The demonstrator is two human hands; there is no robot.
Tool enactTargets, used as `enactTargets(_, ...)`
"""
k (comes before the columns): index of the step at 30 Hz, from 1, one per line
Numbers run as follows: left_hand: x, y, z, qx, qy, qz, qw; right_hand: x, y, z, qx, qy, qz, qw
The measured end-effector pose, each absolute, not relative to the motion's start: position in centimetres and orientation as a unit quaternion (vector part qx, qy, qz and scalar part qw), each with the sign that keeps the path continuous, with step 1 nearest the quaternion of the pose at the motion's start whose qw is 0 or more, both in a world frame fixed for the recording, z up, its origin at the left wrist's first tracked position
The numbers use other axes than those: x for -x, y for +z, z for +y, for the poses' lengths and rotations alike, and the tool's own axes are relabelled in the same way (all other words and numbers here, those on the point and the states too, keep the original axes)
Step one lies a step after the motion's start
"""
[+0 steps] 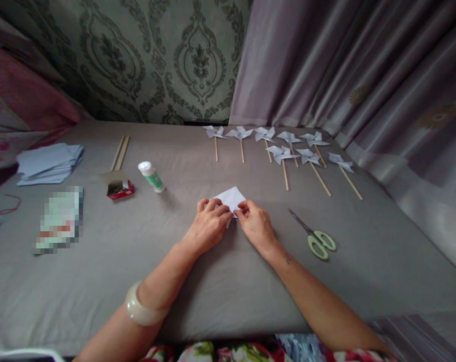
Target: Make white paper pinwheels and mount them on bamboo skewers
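A small sheet of white paper (232, 196) lies on the grey cloth between my hands, one corner pointing away from me; its near side looks folded or cut. My left hand (211, 224) presses on its left part with bent fingers. With thumb and forefinger, my right hand (255, 221) pinches the paper's right edge. To the right of it rest scissors (318, 242) with light green handles. A white and green glue stick (151, 177) stands to the left of my hands. Farther back lie several white paper pinwheels (283, 155) on wooden sticks.
At the left are a stack of white paper (49, 163), two wooden sticks (120, 152), and an open red box (120, 189) of small dark pieces. A blurred packet (60, 218) and a red string (12, 205) lie nearer. A patterned wall (156, 60) and curtains (306, 60) border the back.
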State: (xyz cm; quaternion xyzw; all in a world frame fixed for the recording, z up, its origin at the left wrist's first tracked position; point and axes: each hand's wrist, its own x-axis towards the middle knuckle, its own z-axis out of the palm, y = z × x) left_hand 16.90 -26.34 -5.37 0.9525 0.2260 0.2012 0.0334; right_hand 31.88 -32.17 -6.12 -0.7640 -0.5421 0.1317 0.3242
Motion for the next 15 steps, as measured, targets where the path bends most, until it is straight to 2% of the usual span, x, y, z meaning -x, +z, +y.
enactTargets(15, -17.02, -5.31, -26.46, -0.955, 0.184, 0.232, 0.026, -31.76, -5.76, -32.11, 0.765, 0.120, -0.563, 0.287)
